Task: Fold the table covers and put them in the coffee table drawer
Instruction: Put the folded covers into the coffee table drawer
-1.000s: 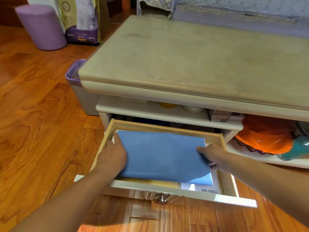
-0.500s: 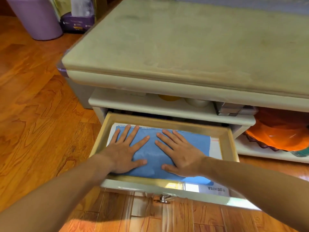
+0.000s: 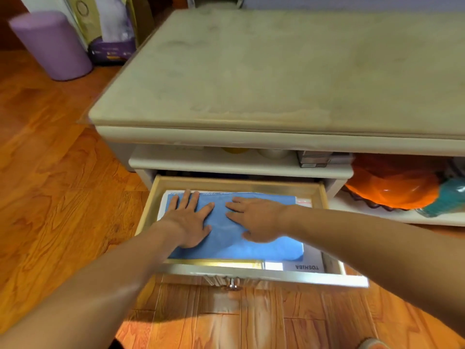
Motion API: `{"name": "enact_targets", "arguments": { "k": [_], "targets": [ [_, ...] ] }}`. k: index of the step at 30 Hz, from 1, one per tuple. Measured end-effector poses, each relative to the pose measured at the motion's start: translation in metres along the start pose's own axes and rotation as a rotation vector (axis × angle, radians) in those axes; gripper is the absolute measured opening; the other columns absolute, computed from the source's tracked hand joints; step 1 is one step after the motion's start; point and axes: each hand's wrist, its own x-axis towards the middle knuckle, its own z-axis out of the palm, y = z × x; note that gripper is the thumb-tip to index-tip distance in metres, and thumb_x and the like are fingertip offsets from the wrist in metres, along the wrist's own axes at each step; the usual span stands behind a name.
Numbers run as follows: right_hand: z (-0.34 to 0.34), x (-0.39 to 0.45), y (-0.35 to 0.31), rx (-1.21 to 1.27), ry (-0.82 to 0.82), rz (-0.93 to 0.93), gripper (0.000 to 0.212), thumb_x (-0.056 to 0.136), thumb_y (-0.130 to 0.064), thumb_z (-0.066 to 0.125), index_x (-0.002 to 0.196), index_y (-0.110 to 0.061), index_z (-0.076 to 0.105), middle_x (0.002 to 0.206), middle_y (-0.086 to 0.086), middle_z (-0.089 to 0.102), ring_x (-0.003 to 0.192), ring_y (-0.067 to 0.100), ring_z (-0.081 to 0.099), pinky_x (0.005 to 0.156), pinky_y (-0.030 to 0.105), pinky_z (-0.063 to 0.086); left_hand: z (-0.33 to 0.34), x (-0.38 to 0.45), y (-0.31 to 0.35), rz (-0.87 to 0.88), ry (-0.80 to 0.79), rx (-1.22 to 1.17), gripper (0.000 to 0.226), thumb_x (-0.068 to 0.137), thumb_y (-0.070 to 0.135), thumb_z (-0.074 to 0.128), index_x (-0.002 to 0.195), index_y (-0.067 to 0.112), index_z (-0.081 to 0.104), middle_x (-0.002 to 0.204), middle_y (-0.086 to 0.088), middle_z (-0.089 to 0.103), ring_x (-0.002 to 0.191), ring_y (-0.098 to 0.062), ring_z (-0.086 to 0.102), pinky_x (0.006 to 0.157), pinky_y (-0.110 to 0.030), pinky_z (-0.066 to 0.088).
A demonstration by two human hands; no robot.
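Folded cover's (image 3: 236,238) middle under both hands; shelf items shadowed.

Folded blue table cover (image 3: 261,245) lies flat in open drawer (image 3: 226,183).

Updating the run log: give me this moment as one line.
step: pressing cover flat | left hand: flat on blue cover | right hand: flat on it | drawer: open, cover inside
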Motion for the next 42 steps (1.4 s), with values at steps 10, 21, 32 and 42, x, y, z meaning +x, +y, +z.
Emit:
{"name": "enact_targets", "arguments": {
  "k": [10, 21, 32, 42],
  "targets": [
    [-0.086, -0.181, 0.067, 0.265, 0.677, 0.309, 0.029, 0.091, -0.030, 0.051, 0.104, -0.017, 0.073, 0.105, 0.003, 0.071, 0.100, 0.026, 0.063, 0.089, 0.038, 0.050, -0.128, -0.056, 0.103, 0.265, 0.339, -0.427, 0.031, 0.096, 0.025, 0.046, 0.120, 0.022, 0.066, 0.131, -0.005, 0.066, 0.115, -0.029, 0.061, 0.090, -0.033, 0.049],
    [-0.087, -0.320, 0.244, 0.278, 1.048, 1.036, 0.024, 0.092, -0.018, 0.050, 0.095, -0.014, 0.074, 0.098, 0.007, 0.071, 0.092, 0.029, 0.063, 0.076, 0.037, 0.048, -0.336, -0.007, 0.266, 0.523, 0.817, -0.634, 0.023, 0.094, 0.023, 0.054, 0.102, 0.027, 0.075, 0.102, 0.009, 0.075, 0.098, -0.013, 0.065, 0.088, -0.030, 0.051],
    [-0.027, -0.452, 0.429, 0.166, 0.361, 1.535, 0.045, 0.092, -0.029, 0.061, 0.133, -0.012, 0.054, 0.130, 0.012, 0.059, 0.117, 0.031, 0.058, 0.092, 0.041, 0.049, -0.355, 0.072, 0.369, 0.299, 1.155, -0.032, 0.036, 0.092, 0.036, 0.043, 0.072, 0.018, 0.067, 0.075, -0.001, 0.062, 0.074, -0.024, 0.060, 0.057, -0.032, 0.038],
    [-0.020, -0.461, 0.469, -0.088, 0.151, 1.456, 0.037, 0.102, -0.018, 0.047, 0.138, -0.010, 0.051, 0.129, 0.012, 0.059, 0.115, 0.031, 0.060, 0.094, 0.044, 0.053, -0.354, 0.083, 0.370, 0.296, 1.192, -0.104, 0.036, 0.088, 0.037, 0.035, 0.064, 0.023, 0.057, 0.068, 0.005, 0.055, 0.070, -0.021, 0.057, 0.053, -0.030, 0.036]
  ]
}}
